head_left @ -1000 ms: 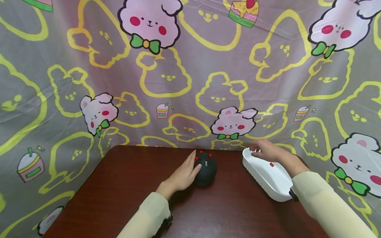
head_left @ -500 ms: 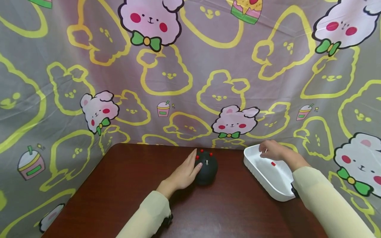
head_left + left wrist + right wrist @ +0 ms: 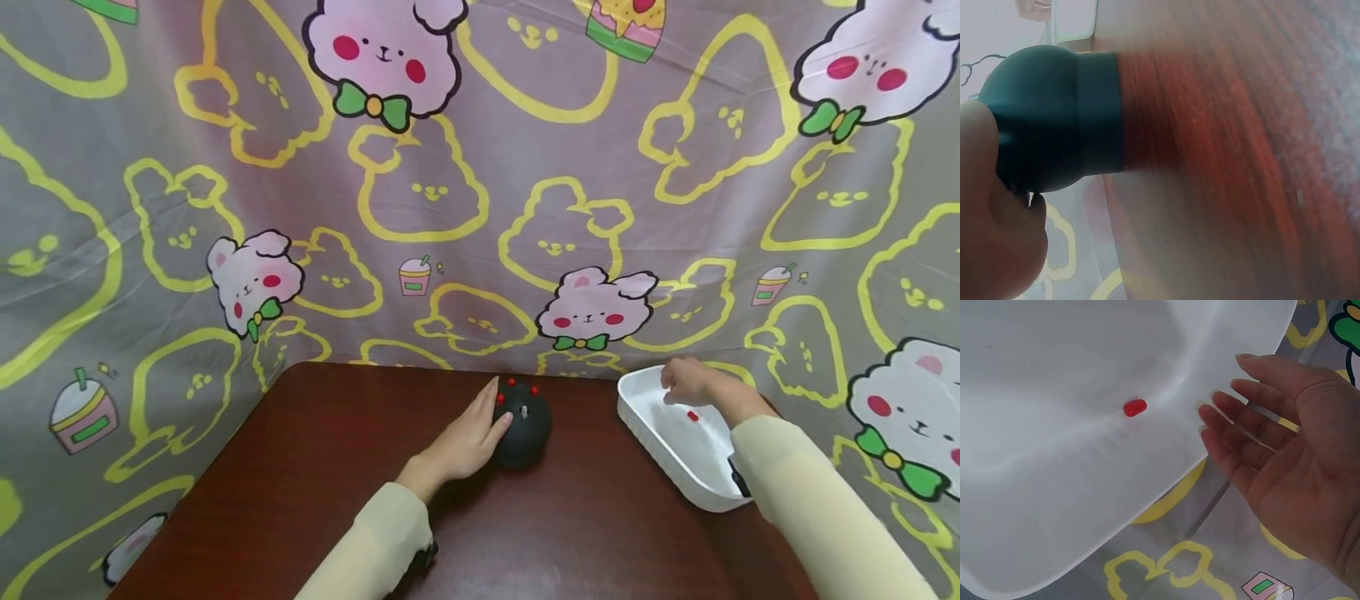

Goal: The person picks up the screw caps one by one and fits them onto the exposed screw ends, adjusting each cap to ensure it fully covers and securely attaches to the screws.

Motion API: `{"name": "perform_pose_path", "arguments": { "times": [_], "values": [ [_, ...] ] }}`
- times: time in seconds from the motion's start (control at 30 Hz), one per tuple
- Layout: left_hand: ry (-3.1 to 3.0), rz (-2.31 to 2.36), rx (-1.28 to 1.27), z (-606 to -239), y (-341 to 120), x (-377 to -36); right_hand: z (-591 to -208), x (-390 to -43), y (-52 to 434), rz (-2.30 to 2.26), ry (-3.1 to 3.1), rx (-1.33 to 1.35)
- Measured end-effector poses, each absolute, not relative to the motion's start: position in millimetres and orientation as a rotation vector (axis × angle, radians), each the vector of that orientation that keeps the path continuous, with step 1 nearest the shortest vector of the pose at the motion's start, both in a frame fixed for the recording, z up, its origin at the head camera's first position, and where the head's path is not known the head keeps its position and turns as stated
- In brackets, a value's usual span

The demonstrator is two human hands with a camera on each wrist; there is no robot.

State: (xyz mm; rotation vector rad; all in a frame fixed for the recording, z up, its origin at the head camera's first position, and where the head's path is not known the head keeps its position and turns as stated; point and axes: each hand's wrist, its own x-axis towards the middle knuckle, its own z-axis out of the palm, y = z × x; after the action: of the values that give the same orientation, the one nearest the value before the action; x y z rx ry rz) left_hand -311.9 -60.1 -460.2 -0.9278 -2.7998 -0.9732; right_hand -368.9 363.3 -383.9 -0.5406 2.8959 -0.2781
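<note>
A black ball-shaped object [image 3: 525, 435] stands on the brown table, with several small red knobs [image 3: 501, 400] and a small silvery piece [image 3: 525, 411] on its top. In the left wrist view its ball-shaped body [image 3: 1038, 119] meets a short cylindrical base. My left hand [image 3: 465, 433] rests against its left side, fingers straight, thumb on its front. My right hand [image 3: 690, 383] hovers over the far end of a white tray [image 3: 652, 429], holding nothing. In the right wrist view, that hand's loosely bent fingers are apart from a small red piece [image 3: 1135, 407] lying in the tray.
The dark wooden table [image 3: 337, 467] ends at the back against a patterned cloth [image 3: 420, 192], which also hangs at both sides. The tray's raised rim [image 3: 663, 457] runs along the right part of the table.
My right hand has shifted slightly rightward over the tray, and its fingers have drawn in a little. The left hand and the black object keep their places; the view has tilted slightly.
</note>
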Motion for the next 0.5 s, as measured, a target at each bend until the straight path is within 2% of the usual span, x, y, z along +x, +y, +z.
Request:
{"name": "perform_pose_path", "arguments": {
  "times": [0.17, 0.5],
  "values": [
    [-2.792, -0.979, -0.931, -462, -60, -313, -387, -370, 365, -0.229, 2.823, -0.378],
    [-2.791, -0.965, -0.937, -460, -60, -313, -397, -374, 373, -0.116, 2.777, -0.290]
  ]
}}
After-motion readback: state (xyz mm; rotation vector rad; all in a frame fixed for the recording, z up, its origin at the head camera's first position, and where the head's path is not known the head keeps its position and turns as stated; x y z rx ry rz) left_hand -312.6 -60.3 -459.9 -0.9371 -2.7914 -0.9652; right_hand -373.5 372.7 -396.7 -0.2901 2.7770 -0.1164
